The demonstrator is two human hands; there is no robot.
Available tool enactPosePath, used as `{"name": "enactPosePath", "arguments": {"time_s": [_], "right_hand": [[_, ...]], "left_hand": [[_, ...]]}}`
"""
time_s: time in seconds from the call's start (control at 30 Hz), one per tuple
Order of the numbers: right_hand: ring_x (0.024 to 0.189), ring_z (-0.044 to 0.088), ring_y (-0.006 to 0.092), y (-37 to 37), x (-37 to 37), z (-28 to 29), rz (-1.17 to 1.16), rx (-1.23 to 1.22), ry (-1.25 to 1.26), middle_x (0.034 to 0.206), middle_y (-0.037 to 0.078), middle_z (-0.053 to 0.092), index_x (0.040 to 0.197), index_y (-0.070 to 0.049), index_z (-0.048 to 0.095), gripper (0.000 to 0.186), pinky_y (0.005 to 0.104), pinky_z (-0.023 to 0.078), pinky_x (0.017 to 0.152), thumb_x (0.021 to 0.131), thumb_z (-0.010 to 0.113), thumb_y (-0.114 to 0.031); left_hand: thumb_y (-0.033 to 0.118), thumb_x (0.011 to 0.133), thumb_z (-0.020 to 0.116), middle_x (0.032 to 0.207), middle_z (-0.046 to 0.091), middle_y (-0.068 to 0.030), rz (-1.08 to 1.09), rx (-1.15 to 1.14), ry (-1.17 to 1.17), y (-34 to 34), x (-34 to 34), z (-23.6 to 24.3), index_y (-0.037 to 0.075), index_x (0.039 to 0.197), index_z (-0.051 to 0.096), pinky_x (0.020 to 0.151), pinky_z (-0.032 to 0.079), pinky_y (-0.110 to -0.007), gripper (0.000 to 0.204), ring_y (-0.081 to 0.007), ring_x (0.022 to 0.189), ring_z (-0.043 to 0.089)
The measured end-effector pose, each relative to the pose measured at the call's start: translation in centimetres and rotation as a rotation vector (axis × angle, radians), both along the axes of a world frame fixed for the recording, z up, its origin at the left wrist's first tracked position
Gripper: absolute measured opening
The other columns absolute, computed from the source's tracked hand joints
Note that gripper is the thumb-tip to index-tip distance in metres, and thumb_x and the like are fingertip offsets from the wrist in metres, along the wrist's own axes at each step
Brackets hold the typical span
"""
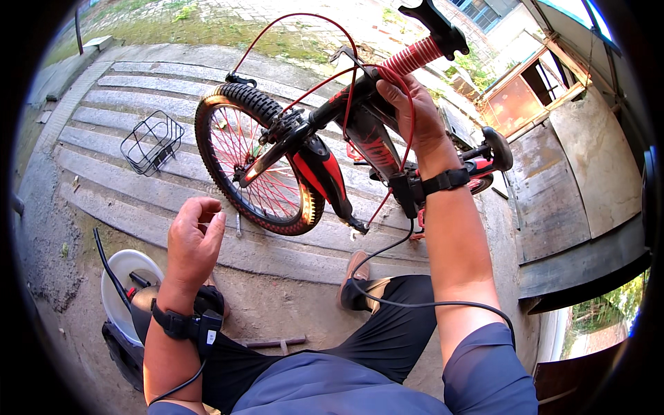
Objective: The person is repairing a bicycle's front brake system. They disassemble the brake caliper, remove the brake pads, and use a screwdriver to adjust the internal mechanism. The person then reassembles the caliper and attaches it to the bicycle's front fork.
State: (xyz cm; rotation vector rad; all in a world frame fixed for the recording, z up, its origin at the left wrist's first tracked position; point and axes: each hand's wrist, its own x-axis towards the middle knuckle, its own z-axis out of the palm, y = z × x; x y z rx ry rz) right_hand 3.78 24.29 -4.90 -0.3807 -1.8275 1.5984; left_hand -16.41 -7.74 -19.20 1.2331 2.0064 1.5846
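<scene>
A small red and black bicycle (pixel 325 149) leans in front of me on concrete paving. My right hand (pixel 409 107) grips the bicycle at the stem, just below the red handlebar grip (pixel 413 55), with red cables looping past the fingers. The front wheel (pixel 252 159) with its red spokes points to the left. My left hand (pixel 194 238) hovers in the air below the wheel, fingers loosely curled and holding nothing. Black straps with cables sit on both wrists.
A black wire basket (pixel 152 142) lies on the paving to the left. A white bucket (pixel 124 287) with tools stands by my left knee. A metal tool (pixel 273 342) lies on the ground near my leg. Wooden boards and a wall (pixel 588 173) stand at the right.
</scene>
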Motion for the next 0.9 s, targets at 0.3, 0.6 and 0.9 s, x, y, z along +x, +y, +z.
{"name": "enactPosePath", "arguments": {"time_s": [0.3,0.6,0.9], "right_hand": [[0.09,0.065,0.0095,0.0,-0.7,-0.5,-0.054,0.037,0.105,0.099,0.0,0.069,0.109,-0.008,0.066,0.025,0.0245,0.053,0.084,0.087,0.077,-0.012],[0.085,0.062,0.0077,-0.1,-1.5,-1.0,-0.143,0.017,0.124,0.093,-0.002,0.067,0.103,-0.008,0.065,0.019,0.0228,0.05,0.082,0.087,0.076,-0.007],[0.085,0.061,0.0072,-0.9,-1.7,-1.0,-0.183,0.023,0.156,0.094,-0.002,0.067,0.103,-0.007,0.064,0.02,0.0224,0.049,0.081,0.087,0.076,-0.007]], "left_hand": [[0.007,0.093,0.063,0.093,0.066,-0.0066,-0.002,-0.015,0.0,0.1,0.1,0.4,-0.001,0.105,0.062,0.073,0.052,-0.027,0.014,-0.0111,0.081,0.063],[0.007,0.093,0.063,0.093,0.066,-0.0069,-0.006,-0.019,-0.023,0.0,0.1,0.5,-0.001,0.106,0.062,0.074,0.052,-0.027,0.015,-0.0116,0.082,0.063],[0.007,0.093,0.063,0.093,0.066,-0.0067,-0.003,-0.026,-0.035,0.0,0.1,0.6,-0.001,0.105,0.062,0.074,0.052,-0.027,0.014,-0.0115,0.082,0.063]]}}
